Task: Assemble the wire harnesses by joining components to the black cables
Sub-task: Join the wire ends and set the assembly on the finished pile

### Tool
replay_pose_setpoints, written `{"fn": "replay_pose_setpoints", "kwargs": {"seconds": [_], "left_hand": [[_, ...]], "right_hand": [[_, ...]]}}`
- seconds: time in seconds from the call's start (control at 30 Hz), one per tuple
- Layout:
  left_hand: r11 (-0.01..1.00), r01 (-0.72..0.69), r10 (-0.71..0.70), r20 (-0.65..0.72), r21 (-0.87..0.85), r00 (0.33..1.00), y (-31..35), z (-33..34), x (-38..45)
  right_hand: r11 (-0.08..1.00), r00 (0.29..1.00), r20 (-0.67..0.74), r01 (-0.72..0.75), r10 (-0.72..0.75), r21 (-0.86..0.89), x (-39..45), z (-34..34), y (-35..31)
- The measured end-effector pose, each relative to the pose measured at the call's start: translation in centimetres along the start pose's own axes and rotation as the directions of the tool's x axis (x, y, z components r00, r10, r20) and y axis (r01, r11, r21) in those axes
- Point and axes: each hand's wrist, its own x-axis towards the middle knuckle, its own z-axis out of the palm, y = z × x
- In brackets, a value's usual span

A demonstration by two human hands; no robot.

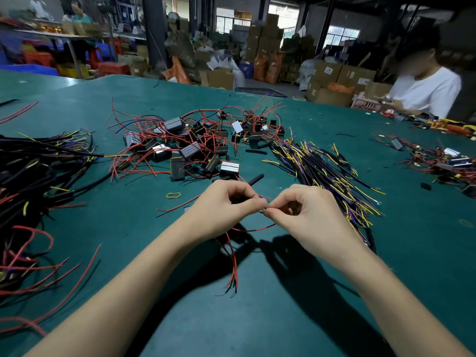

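- Just above the green table (257, 318), near its front middle, your two hands meet fingertip to fingertip
- Your left hand (221, 202) has its fingers curled and its thumb and forefinger pinched on a dark wire end; whether that is a black cable or a lead from a part, you cannot tell from here
- Your right hand (298, 210) is curled the same way, its fingertips pinching a thin wire end right where it touches the left hand's piece
- A red wire (255, 229) sags in a loop beneath both hands, and a bunch of red and black leads (231, 266) hangs down from under your left palm toward you
- The pile of black box parts (190, 145) with red leads lies beyond your hands in the middle of the table
- A bundle of black cables (322, 171) with yellow and purple ends lies to the right of that pile, reaching down beside your right hand
- Another heap of black cables (33, 171) lies at the far left, with loose red wires (38, 274) in front of it
- A yellow rubber band (173, 195) rests on the table just left of your left hand
- A short black tube (255, 178) lies just beyond your hands
- A person in a white shirt (427, 91) works at the far right edge of the table
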Motion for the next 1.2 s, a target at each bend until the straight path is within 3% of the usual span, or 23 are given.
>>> {"fn": "replay_pose_setpoints", "kwargs": {"seconds": [0.17, 0.3, 0.5, 0.7, 0.9, 1.07, 1.2], "left_hand": [[0.993, 0.105, -0.105, -0.008, -0.049, 0.994, -0.2, 0.0, 0.4], [0.989, 0.146, -0.145, -0.039, 0.035, 0.989, -0.2, 0.4, 0.5], [0.908, -0.094, 0.079, 0.054, 0.408, 0.995, -0.1, 0.4, -0.1], [0.839, -0.326, 0.295, 0.139, 0.436, 0.945, -0.1, -0.3, -0.2], [0.805, -0.418, 0.402, 0.130, 0.422, 0.906, -0.1, -0.5, -0.3], [0.793, -0.443, 0.443, 0.103, 0.417, 0.891, -0.2, -0.5, -0.3], [0.866, -0.375, 0.391, 0.022, 0.332, 0.920, -0.3, -0.3, -0.2]], "right_hand": [[0.996, 0.998, -0.023, 0.064, -0.065, -0.058, 0.0, 0.1, -0.4], [0.985, 0.993, -0.038, 0.102, -0.109, -0.142, 0.1, 0.4, -0.4], [0.915, 0.980, -0.017, 0.179, -0.198, -0.362, -0.4, 0.8, -0.6], [0.968, 0.986, 0.020, 0.169, -0.168, -0.186, -0.2, 0.1, -0.3], [0.991, 0.994, 0.024, 0.109, -0.107, -0.078, -0.1, -0.1, 0.1], [0.995, 0.994, 0.038, 0.099, -0.098, -0.029, -0.1, -0.2, 0.2], [0.994, 0.993, 0.039, 0.110, -0.110, -0.022, -0.1, -0.3, 0.2]]}}
